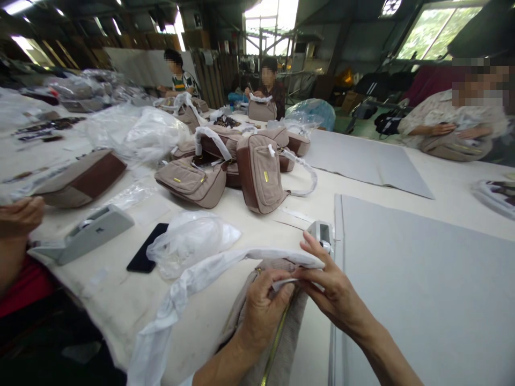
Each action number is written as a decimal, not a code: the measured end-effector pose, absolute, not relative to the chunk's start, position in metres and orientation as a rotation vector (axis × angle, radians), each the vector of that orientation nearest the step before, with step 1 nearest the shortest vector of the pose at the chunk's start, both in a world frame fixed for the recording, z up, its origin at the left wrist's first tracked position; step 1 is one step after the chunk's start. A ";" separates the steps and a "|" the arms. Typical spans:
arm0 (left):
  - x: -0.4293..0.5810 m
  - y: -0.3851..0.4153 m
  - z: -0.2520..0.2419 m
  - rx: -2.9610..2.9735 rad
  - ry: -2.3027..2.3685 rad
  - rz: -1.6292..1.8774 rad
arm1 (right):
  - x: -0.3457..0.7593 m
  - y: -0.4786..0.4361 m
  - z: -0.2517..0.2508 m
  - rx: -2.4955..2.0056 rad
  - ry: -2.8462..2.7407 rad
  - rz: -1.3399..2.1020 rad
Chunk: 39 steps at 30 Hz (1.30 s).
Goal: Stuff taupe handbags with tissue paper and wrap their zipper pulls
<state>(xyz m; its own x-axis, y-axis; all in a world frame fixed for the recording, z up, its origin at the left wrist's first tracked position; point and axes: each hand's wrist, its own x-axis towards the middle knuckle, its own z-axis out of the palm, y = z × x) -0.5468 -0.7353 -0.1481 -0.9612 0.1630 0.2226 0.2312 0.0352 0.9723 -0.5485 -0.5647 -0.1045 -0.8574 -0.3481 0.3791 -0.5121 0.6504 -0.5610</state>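
Now the left hand (265, 300) narrowly pinches white wrapping (280, 284); the right hand (332, 287) seems to pinch it too, one finger raised. Beneath, the beige bag (295, 327) points away, long axis leaning right, at the bench (108, 297).

At bottom centre, a bag (298, 321) sits left of a board (418, 289) on the surface (134, 308). Farther left, plastic (193, 241) overlaps a phone (147, 249), right of a dispenser (96, 230); behind them, mid-frame, stands a bag pile (263, 174).
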 end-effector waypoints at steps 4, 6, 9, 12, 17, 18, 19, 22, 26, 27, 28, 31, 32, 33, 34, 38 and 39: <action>-0.544 -0.735 -0.155 -0.255 -2.204 -2.350 | -0.550 -0.565 -0.111 0.664 -2.584 1.076; -0.544 -0.735 -0.154 -0.215 -2.179 -2.404 | -0.550 -0.566 -0.112 0.670 -2.575 1.075; -0.545 -0.734 -0.151 -0.174 -2.102 -2.453 | -0.551 -0.567 -0.114 0.700 -2.554 1.082; -0.546 -0.730 -0.153 -0.156 -2.038 -2.466 | -0.551 -0.567 -0.118 0.713 -2.518 1.096; -0.544 -0.726 -0.157 -0.319 -2.023 -2.293 | -0.546 -0.564 -0.120 0.636 -2.534 1.212; -0.543 -0.727 -0.158 -0.373 -2.037 -2.209 | -0.545 -0.563 -0.116 0.617 -2.571 1.249; -0.543 -0.727 -0.158 -0.427 -2.051 -2.119 | -0.545 -0.562 -0.112 0.601 -2.616 1.287; -0.544 -0.730 -0.158 -0.549 -2.081 -1.899 | -0.547 -0.562 -0.095 0.604 -2.719 1.361; -0.548 -0.732 -0.156 -0.662 -2.089 -1.720 | -0.553 -0.565 -0.084 0.630 -2.822 1.303; -0.549 -0.732 -0.155 -0.691 -2.078 -1.687 | -0.555 -0.565 -0.083 0.625 -2.858 1.272; -0.549 -0.733 -0.153 -0.717 -2.066 -1.661 | -0.557 -0.565 -0.082 0.621 -2.894 1.239; -0.548 -0.735 -0.150 -0.761 -2.066 -1.624 | -0.563 -0.564 -0.078 0.661 -2.998 1.128; -0.547 -0.736 -0.150 -0.772 -2.076 -1.623 | -0.565 -0.564 -0.076 0.698 -3.022 1.092; -0.546 -0.737 -0.149 -0.784 -2.085 -1.620 | -0.566 -0.563 -0.074 0.742 -3.038 1.057; -0.546 -0.737 -0.149 -0.796 -2.096 -1.617 | -0.568 -0.563 -0.072 0.792 -3.046 1.029; -0.546 -0.739 -0.153 -0.812 -2.117 -1.620 | -0.571 -0.566 -0.066 0.898 -3.078 0.908; -0.547 -0.739 -0.154 -0.808 -2.121 -1.631 | -0.571 -0.567 -0.066 0.885 -3.093 0.863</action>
<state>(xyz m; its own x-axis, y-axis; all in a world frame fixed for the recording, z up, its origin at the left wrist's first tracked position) -0.5468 -0.7393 -0.1544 -0.7783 0.2278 0.5852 0.6241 0.1773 0.7610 -0.5714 -0.5673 -0.0660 -0.8424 -0.5375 -0.0379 -0.4403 0.7272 -0.5266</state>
